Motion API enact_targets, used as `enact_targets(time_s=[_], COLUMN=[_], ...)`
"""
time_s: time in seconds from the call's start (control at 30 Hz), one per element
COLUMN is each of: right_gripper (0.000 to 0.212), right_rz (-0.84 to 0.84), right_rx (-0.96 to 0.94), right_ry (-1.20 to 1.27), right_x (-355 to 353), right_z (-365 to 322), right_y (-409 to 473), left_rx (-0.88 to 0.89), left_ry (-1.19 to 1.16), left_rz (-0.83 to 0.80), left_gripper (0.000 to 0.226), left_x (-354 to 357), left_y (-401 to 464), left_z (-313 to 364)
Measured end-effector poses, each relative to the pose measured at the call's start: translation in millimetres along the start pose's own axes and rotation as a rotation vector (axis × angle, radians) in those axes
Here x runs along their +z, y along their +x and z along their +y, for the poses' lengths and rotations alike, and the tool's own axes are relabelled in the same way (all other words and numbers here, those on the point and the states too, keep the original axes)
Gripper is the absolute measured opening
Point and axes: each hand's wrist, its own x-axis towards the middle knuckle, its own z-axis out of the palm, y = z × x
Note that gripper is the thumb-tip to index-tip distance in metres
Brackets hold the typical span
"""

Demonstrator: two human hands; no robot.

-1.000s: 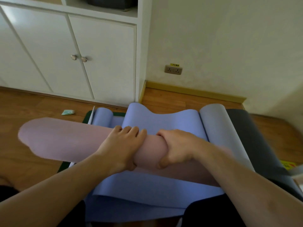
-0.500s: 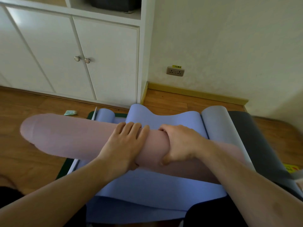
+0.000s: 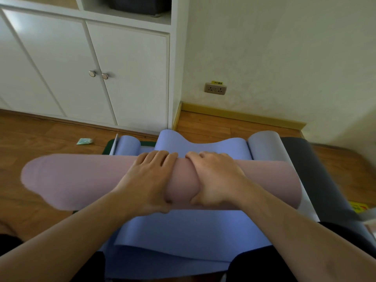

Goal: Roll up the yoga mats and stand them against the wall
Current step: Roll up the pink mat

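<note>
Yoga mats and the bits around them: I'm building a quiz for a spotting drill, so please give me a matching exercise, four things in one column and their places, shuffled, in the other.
Things:
1. rolled pink foam yoga mat
2. flat blue foam yoga mat
3. small green tube
4. beige wall socket

Places:
A. low on the cream wall, above the skirting
B. on the wooden floor, near the white cupboard
C. gripped by the left hand and right hand
D. spread out under the roll

Pairs: 1-C, 2-D, 3-B, 4-A
</note>
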Motion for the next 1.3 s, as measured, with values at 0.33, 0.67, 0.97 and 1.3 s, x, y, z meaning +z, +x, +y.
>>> enact_targets(time_s=[0.33,0.67,0.97,1.3], right_gripper=[0.116,0.096,0.111,0.095], right_rz=[-0.099,-0.071,-0.073,0.043], right_rx=[0.034,0.094,0.077,0.053], right_ry=[0.066,0.159,0.203,0.037], right_x=[0.4,-9.0,-9.4,-5.3], right_z=[-3.0,4.2,1.3,-1.5], right_y=[-8.9,-4.4,-16.1,-7.7], left_rx=[0.009,0.054,0.042,0.048], left_ry=[0.084,0.114,0.099,0.104], left_rz=[-0.045,0.075,0.087,0.07], left_gripper=[0.085,0.128,0.098,0.123], left_x=[-5.1,-6.7,-1.7,-7.0], left_y=[6.5,-8.5,1.3,-2.4], left_z=[4.3,7.8,11.3,6.3])
